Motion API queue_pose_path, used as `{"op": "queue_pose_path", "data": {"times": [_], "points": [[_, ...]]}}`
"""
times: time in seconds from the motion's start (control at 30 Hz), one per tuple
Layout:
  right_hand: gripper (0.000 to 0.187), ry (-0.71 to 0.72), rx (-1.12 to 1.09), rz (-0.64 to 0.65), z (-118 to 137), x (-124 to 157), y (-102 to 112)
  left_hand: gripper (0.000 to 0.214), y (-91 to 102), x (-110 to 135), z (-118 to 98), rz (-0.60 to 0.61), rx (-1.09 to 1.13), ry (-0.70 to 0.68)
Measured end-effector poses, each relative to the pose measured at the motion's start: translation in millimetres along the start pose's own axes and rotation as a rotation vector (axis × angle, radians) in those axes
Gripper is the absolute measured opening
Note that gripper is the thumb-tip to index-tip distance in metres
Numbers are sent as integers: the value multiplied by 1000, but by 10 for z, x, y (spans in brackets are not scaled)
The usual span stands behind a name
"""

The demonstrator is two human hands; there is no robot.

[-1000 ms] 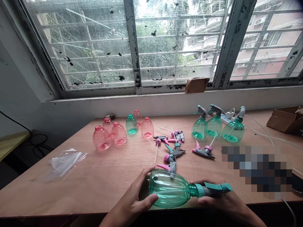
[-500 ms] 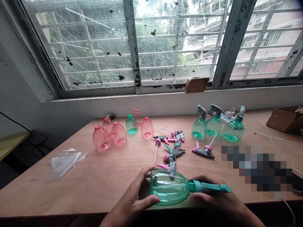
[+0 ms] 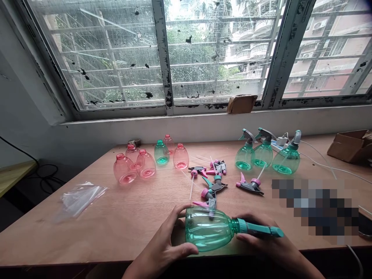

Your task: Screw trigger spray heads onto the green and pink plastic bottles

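Wooden table (image 3: pixel 136 217) under window: green spray bottle (image 3: pixel 207 228) lying sideways at near edge, left hand (image 3: pixel 162 248) fingers clamped on its base, right hand (image 3: pixel 261 242) fingers closed around its trigger head (image 3: pixel 258 229); loose trigger heads (image 3: pixel 213 184) just behind the bottle.

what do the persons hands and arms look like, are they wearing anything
Both are bare. The left hand and right hand have no gloves, and no rings or watch show on the parts in view. The fingernails are short and unpainted. No sleeve shows on either forearm up to the bottom edge of the picture, and there are no bands, marks or tattoos to see.
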State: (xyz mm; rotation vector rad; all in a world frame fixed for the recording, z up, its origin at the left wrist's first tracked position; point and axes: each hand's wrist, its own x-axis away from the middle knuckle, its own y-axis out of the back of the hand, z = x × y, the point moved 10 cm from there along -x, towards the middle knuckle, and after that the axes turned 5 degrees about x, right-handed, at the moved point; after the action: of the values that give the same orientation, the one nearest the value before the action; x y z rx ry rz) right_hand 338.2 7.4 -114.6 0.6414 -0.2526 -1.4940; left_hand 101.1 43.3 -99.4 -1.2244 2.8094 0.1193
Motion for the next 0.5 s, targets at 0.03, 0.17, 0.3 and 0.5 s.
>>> {"op": "queue_pose_path", "data": {"times": [0.03,0.17,0.3,0.5], "points": [[21,-6,-3,1,-10,3,4,79,-7,2,-11,8,-4,0],[20,-62,-71,-18,-65,27,28,79,-36,26,-48,42,-34,-7],[20,-79,-78,-2,-82,31,13,86,-55,44,-57,65,-111,-30],[22,-134,-136,7,-132,16,6,87,-39,49,-104,54,-236,-67]]}}
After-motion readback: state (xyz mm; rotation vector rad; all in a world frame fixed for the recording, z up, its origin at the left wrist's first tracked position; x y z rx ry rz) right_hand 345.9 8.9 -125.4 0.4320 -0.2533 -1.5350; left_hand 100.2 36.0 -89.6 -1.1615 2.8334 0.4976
